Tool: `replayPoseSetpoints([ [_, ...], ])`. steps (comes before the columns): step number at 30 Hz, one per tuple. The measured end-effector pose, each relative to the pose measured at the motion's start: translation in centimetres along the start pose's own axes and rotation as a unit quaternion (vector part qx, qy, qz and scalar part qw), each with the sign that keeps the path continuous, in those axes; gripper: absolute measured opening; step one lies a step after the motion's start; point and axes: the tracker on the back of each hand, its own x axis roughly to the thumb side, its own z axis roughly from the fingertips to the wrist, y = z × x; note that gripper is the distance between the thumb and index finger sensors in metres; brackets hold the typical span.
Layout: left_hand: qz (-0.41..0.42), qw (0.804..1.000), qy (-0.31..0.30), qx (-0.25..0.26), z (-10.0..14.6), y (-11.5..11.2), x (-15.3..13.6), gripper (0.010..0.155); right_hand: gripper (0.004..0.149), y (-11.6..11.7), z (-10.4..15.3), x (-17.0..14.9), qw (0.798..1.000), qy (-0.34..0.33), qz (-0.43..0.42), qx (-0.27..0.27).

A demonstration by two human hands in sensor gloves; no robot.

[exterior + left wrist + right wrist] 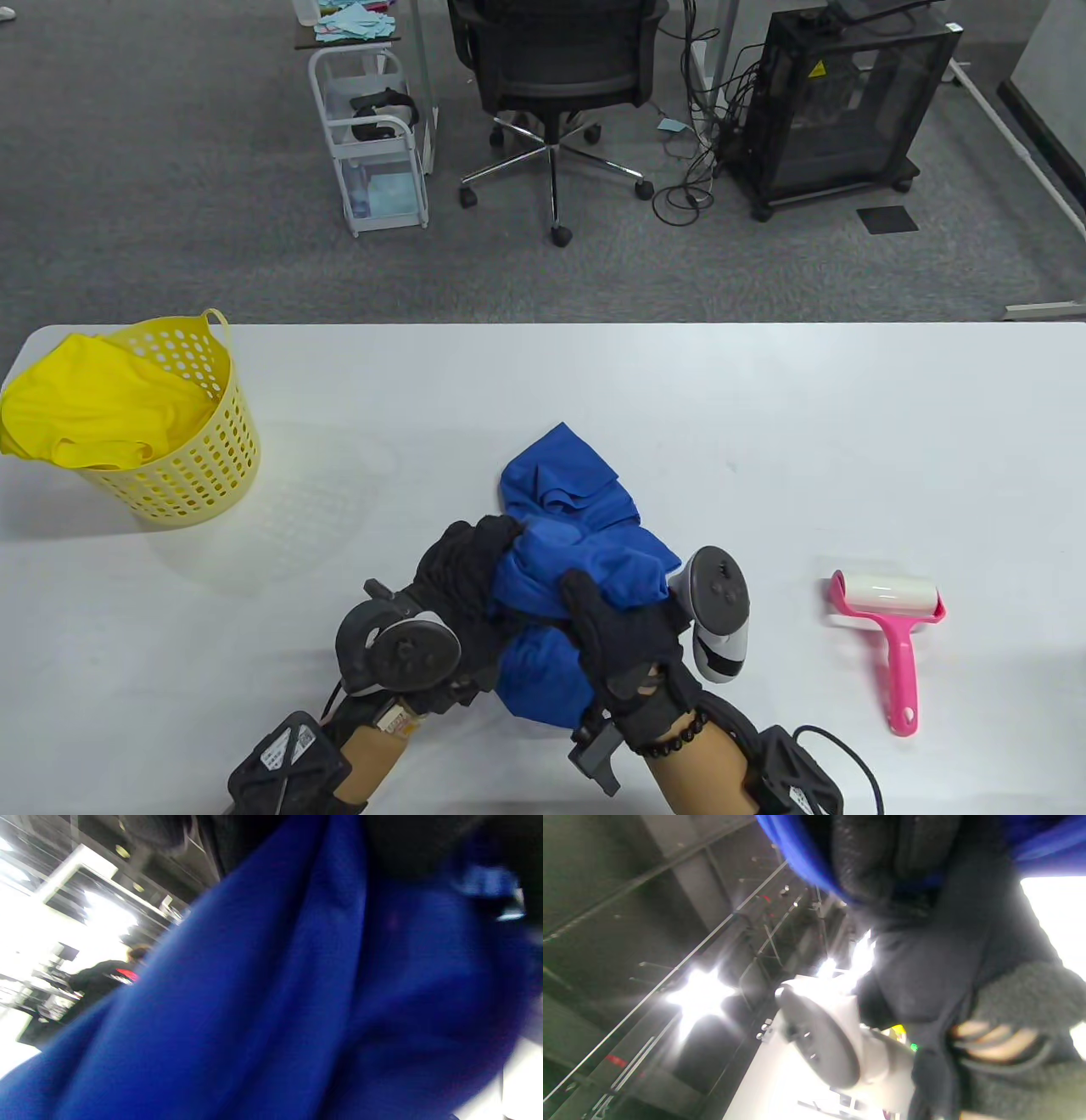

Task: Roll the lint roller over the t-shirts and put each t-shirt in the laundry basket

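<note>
A bunched blue t-shirt (568, 518) sits near the table's front middle, and both gloved hands hold it. My left hand (471, 564) grips its left side with curled fingers. My right hand (607, 615) grips the near right part, thumb over the cloth. Blue cloth (297, 1005) fills the left wrist view. In the right wrist view I see my right hand (895, 870) curled into blue fabric (793, 849). The yellow laundry basket (216, 441) stands at the far left with a yellow t-shirt (93, 407) in it. The pink lint roller (891, 632) lies on the table to the right, untouched.
The white table (764, 424) stretches between the basket and the roller. Beyond its far edge stand an office chair (551, 76), a white cart (373, 144) and a black cabinet (836, 102) on grey carpet.
</note>
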Motion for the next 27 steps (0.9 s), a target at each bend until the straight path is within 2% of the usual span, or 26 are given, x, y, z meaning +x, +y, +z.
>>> replayPoseSetpoints([
  [1,-0.011,1.0,0.023,-0.002,-0.4,0.0,-1.0,0.067,0.058,-0.2,0.4,0.7,1.0,-0.007,-0.02,-0.011],
  [3,-0.023,0.998,0.065,0.001,-1.2,0.1,-2.5,0.056,0.058,-1.1,1.0,1.6,0.998,-0.032,-0.007,-0.051],
  [5,-0.054,0.992,0.112,-0.023,-2.1,0.3,-3.7,0.054,0.058,-2.1,1.3,1.9,0.994,-0.056,0.025,-0.09],
  [6,-0.112,0.982,0.143,-0.055,-2.8,0.2,-4.2,0.053,0.058,-2.5,1.4,2.3,0.993,-0.069,0.011,-0.098],
  [8,-0.165,0.972,0.148,-0.082,-3.0,0.1,-4.4,0.051,0.058,-2.5,1.8,2.9,0.992,-0.079,0.005,-0.099],
  [9,-0.161,0.975,0.139,-0.061,-3.0,0.0,-4.3,0.05,0.058,-2.6,2.1,3.3,0.99,-0.094,0.009,-0.101],
  [11,-0.191,0.967,0.145,-0.087,-2.8,-0.3,-4.7,0.048,0.058,-3.0,2.7,4.7,0.986,-0.121,0.002,-0.111],
  [14,-0.181,0.964,0.171,-0.09,-2.9,0.4,-6.1,0.046,0.058,-4.5,3.5,5.3,0.979,-0.142,-0.019,-0.148],
  [16,-0.18,0.957,0.203,-0.106,-2.9,1.9,-7.6,0.045,0.058,-6.1,3.9,5.4,0.973,-0.143,-0.051,-0.173],
  [19,-0.174,0.951,0.237,-0.096,-2.6,4.5,-9.5,0.045,0.058,-8.6,4.8,5.8,0.955,-0.164,-0.053,-0.241],
  [22,-0.14,0.958,0.246,-0.055,-1.9,7.0,-10.9,0.047,0.057,-10.8,5.5,5.6,0.94,-0.165,-0.051,-0.295],
  [24,-0.136,0.963,0.229,-0.037,-1.3,8.1,-11.7,0.059,0.057,-12.5,6.0,4.9,0.926,-0.157,-0.069,-0.337],
  [26,-0.117,0.976,0.183,-0.018,-0.7,8.5,-12.7,0.047,0.057,-14.2,6.1,4.2,0.921,-0.145,-0.039,-0.36],
  [27,-0.084,0.979,0.18,-0.034,-0.5,8.3,-13.3,0.046,0.056,-14.9,5.9,3.5,0.925,-0.11,-0.014,-0.365],
])
